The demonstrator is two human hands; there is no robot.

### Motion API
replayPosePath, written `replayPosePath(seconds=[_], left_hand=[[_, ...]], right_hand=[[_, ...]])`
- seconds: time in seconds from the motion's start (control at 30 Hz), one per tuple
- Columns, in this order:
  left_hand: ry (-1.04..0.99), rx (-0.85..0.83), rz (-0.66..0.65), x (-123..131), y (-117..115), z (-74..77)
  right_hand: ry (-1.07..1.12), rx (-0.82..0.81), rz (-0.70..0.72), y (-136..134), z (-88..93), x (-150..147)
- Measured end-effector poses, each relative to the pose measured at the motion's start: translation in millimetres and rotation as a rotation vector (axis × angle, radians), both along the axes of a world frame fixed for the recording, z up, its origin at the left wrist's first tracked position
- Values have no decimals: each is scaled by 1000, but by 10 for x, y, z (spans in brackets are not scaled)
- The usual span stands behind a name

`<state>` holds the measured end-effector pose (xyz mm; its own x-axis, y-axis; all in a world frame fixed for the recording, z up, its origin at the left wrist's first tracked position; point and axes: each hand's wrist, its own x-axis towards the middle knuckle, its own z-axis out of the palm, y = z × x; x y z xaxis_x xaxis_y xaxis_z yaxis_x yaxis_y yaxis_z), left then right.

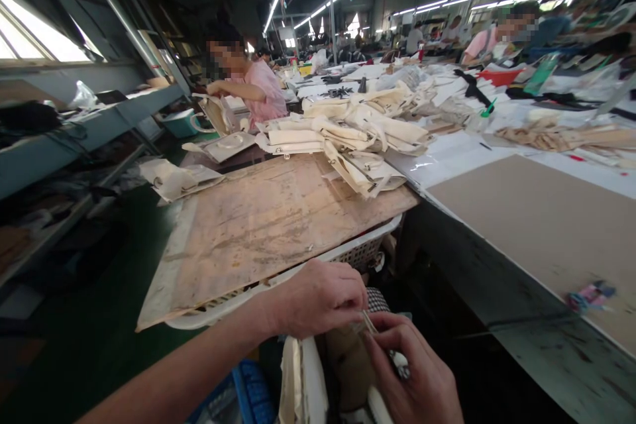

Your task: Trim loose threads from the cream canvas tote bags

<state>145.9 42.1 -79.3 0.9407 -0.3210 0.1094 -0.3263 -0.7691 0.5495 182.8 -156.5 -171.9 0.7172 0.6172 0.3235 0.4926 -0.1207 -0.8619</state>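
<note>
Low in the head view, my left hand (pixel 320 298) is closed, its fingertips pinched at the upper end of a thin cream strip (pixel 368 322). My right hand (pixel 417 371) is closed around the lower part of that strip, thumb against fingers. A shiny metal piece (pixel 400 364) shows by the right fingers; its kind is unclear. Beneath both hands, a cream fabric bag piece (pixel 303 381) stands on edge in my lap area, its lower part cut off by the frame. My fingers partly hide where strip and bag piece meet.
A worn wooden board (pixel 248 232) lies over a white plastic basket (pixel 365 245). Cream bags (pixel 342 129) are heaped behind it. At right is a table with a brown sheet (pixel 546 225). A blue crate (pixel 251 391) sits below left. A person in pink (pixel 258 89) works opposite.
</note>
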Motion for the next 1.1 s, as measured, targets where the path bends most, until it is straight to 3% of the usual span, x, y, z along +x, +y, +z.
replayPosePath(seconds=[0.17,0.23,0.43,0.77,0.87,0.93,0.97,1.0,1.1], left_hand=[[28,-68,30,21,1,-23],[33,-74,29,28,-5,-18],[72,-75,35,40,-23,11],[80,-111,-8,52,1,-15],[77,-107,13,43,13,0],[62,-103,31,20,-9,6],[51,-100,36,4,-29,-4],[41,-95,45,-11,-46,-30],[-11,-90,42,-38,-28,-200]], right_hand=[[168,-33,-85,3,72,1],[236,-71,-29,-28,104,26],[375,-258,320,-177,281,121],[292,-214,337,-167,350,74],[225,-244,384,-210,266,61],[140,-204,331,-150,107,42],[72,-122,167,-55,-3,34],[12,-34,6,98,-121,26],[-20,128,-47,827,-380,-55]])
